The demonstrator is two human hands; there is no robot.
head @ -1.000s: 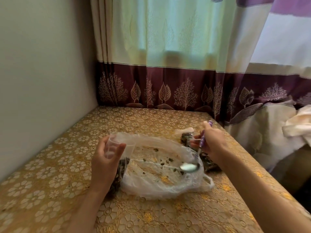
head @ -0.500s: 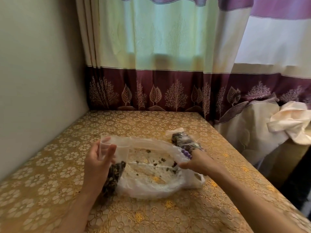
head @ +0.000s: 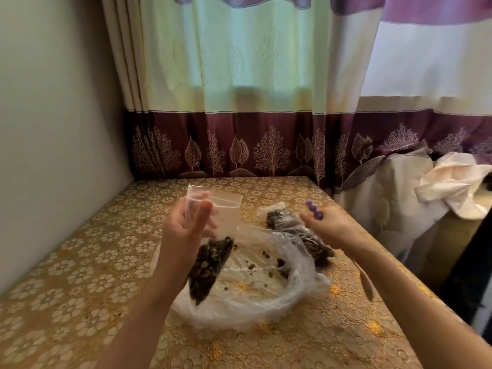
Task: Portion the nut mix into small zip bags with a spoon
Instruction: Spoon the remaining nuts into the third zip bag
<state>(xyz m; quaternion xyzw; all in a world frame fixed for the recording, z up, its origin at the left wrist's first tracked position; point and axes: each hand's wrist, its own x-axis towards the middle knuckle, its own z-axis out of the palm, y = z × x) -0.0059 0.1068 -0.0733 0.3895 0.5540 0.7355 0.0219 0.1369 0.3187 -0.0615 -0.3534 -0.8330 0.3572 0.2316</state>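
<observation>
My left hand holds a small clear zip bag lifted above the table, its mouth up. Dark nut mix fills the bag's lower half. My right hand grips a spoon; only its purple beaded handle end sticks out, and the bowl is not clearly seen. Below both hands lies a large clear plastic bag, open, with a few nut scraps inside. A filled zip bag lies on the table behind my right hand.
The table has a gold flower-patterned cloth. A wall bounds it on the left and a curtain at the back. Past the table's right edge stands a cloth-covered object with a crumpled white cloth.
My left hand has lifted the small zip bag up off the table. My right hand has come out of the large bag and moved up and to the right with the spoon.
</observation>
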